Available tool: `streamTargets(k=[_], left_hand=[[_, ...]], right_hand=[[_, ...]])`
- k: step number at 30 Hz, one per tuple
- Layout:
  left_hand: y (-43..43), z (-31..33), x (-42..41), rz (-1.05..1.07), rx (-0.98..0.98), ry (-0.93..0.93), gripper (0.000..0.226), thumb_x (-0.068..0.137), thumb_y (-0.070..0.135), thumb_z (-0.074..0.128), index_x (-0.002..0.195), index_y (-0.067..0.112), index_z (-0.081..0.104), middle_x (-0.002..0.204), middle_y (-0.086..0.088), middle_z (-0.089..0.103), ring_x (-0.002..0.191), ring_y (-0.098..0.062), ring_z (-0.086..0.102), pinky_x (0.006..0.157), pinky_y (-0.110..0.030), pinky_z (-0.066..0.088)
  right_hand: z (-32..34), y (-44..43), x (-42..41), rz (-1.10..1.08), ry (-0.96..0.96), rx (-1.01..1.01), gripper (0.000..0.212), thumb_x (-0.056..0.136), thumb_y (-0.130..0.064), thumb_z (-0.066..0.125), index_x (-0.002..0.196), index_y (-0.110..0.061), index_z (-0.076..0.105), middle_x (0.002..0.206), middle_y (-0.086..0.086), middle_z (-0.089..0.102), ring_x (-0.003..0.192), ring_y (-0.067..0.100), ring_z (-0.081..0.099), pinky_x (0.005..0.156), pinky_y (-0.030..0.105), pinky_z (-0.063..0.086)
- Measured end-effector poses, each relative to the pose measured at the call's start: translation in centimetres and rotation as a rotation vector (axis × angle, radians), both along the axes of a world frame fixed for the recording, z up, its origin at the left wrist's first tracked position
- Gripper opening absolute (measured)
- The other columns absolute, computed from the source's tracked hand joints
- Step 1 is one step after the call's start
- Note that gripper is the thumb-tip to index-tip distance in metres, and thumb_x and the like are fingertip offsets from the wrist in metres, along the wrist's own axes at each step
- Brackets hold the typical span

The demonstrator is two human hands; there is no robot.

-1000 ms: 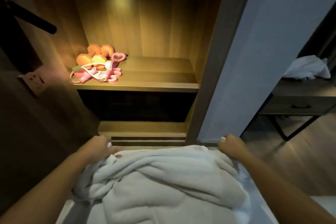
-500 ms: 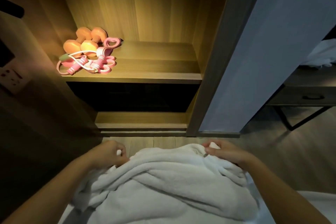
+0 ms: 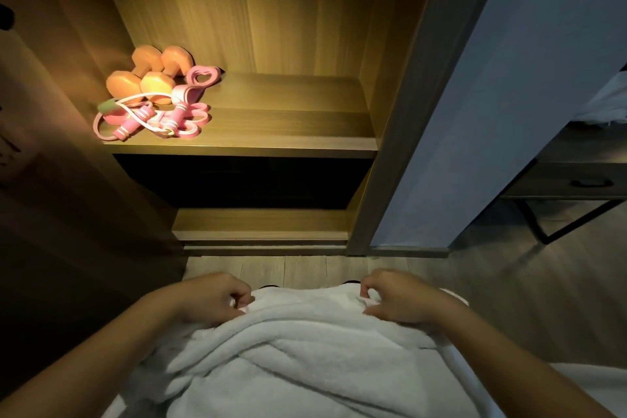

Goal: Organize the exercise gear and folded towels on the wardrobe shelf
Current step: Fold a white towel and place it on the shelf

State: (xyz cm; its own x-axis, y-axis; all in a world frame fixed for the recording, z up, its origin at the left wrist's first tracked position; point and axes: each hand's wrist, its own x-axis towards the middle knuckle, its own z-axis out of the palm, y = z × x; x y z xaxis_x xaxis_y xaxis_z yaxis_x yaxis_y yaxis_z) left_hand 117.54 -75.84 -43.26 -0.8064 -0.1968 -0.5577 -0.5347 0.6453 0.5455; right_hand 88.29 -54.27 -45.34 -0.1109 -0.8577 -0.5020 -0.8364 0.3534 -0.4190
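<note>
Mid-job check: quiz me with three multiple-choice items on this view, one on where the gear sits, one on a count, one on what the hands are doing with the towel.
1. Where on the lit shelf does the exercise gear lie?
A) left end B) middle C) right end

2. How many orange dumbbells show?
A) one B) two C) four

3. What state is the white towel in?
A) folded on the shelf B) lying loose on the floor C) bunched, gripped by both hands

Answers:
1 A, the pile sits against the left wall.
2 B, two pairs of heads lie side by side.
3 C, the left hand and right hand curl their fingers into its far edge, below the shelf.
</note>
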Motion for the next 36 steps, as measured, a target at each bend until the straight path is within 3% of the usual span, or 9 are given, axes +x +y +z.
streamTargets(k=[4,6,10,14,17,22,27,31,36], left_hand=[[-0.9,1.0,0.1,0.048,-0.069,0.024,0.013,0.083,0.04,0.066,0.08,0.029,0.06,0.083,0.016,0.063,0.079,-0.002,0.056,0.076,-0.029,0.051],[-1.5,1.1,0.1,0.072,-0.097,0.046,0.012,0.086,0.037,0.062,0.077,0.029,0.059,0.077,0.014,0.067,0.076,-0.003,0.06,0.072,-0.028,0.051],[-2.4,-0.5,-1.4,0.067,-0.275,0.008,0.015,0.089,0.032,0.058,0.075,0.029,0.054,0.073,0.01,0.065,0.069,-0.007,0.058,0.063,-0.026,0.046],[-2.1,-3.4,-3.2,0.09,-0.41,-0.108,0.006,0.09,0.036,0.056,0.088,0.032,0.052,0.086,0.009,0.06,0.077,-0.011,0.055,0.064,-0.027,0.046],[-2.0,-4.8,-3.7,0.127,-0.256,-0.15,0.017,0.088,0.033,0.06,0.104,0.029,0.056,0.096,0.005,0.062,0.081,-0.012,0.055,0.069,-0.027,0.046],[-3.7,-4.8,-3.2,0.139,0.12,-0.241,0.04,0.094,0.032,0.061,0.133,0.026,0.056,0.129,0.007,0.057,0.115,-0.011,0.053,0.104,-0.031,0.044],[-4.0,-5.6,-3.9,0.147,0.1,-0.254,0.03,0.09,0.031,0.064,0.119,0.026,0.058,0.121,0.005,0.06,0.109,-0.016,0.056,0.099,-0.033,0.049],[-4.8,-6.2,-3.3,0.147,0.083,-0.234,0.009,0.087,0.023,0.062,0.086,0.029,0.055,0.096,0.002,0.059,0.082,-0.014,0.05,0.073,-0.027,0.046],[-5.0,-6.1,-3.6,0.031,0.094,-0.425,0.011,0.088,0.024,0.062,0.096,0.024,0.054,0.103,0.0,0.056,0.09,-0.016,0.047,0.081,-0.028,0.043]], right_hand=[[1.2,0.3,-0.9,-0.251,-0.259,-0.107,0.012,0.08,-0.056,0.06,0.086,-0.045,0.062,0.088,-0.016,0.064,0.074,0.007,0.061,0.065,0.023,0.053],[1.4,0.3,-1.7,-0.402,-0.259,-0.157,0.013,0.084,-0.054,0.057,0.083,-0.041,0.061,0.079,-0.012,0.066,0.067,0.014,0.064,0.06,0.024,0.053],[-0.9,-1.2,-1.6,-0.304,-0.031,-0.004,0.011,0.092,-0.042,0.057,0.085,-0.033,0.056,0.092,-0.009,0.065,0.083,0.013,0.061,0.073,0.024,0.052],[-2.4,-2.2,-1.5,-0.364,-0.027,0.091,0.009,0.096,-0.039,0.055,0.091,-0.032,0.053,0.101,-0.005,0.06,0.089,0.013,0.057,0.078,0.024,0.045],[-2.8,-2.2,-2.2,-0.335,-0.032,0.142,0.01,0.097,-0.041,0.053,0.095,-0.031,0.052,0.103,-0.004,0.058,0.089,0.014,0.056,0.075,0.023,0.043],[-2.7,-2.7,-3.9,-0.253,-0.083,0.266,0.019,0.089,-0.048,0.056,0.099,-0.032,0.054,0.106,-0.004,0.058,0.096,0.017,0.056,0.078,0.027,0.043],[-3.1,-3.1,-4.0,-0.241,-0.094,0.235,0.012,0.088,-0.046,0.058,0.085,-0.035,0.054,0.097,-0.006,0.06,0.086,0.012,0.055,0.074,0.023,0.044],[-3.6,-3.0,-4.0,-0.321,0.014,0.04,0.011,0.09,-0.04,0.059,0.083,-0.036,0.052,0.088,-0.01,0.061,0.081,0.01,0.059,0.072,0.02,0.049],[-4.2,-3.1,-3.6,-0.28,-0.064,0.105,0.012,0.087,-0.038,0.063,0.08,-0.033,0.055,0.082,-0.01,0.062,0.074,0.012,0.06,0.063,0.019,0.047]])
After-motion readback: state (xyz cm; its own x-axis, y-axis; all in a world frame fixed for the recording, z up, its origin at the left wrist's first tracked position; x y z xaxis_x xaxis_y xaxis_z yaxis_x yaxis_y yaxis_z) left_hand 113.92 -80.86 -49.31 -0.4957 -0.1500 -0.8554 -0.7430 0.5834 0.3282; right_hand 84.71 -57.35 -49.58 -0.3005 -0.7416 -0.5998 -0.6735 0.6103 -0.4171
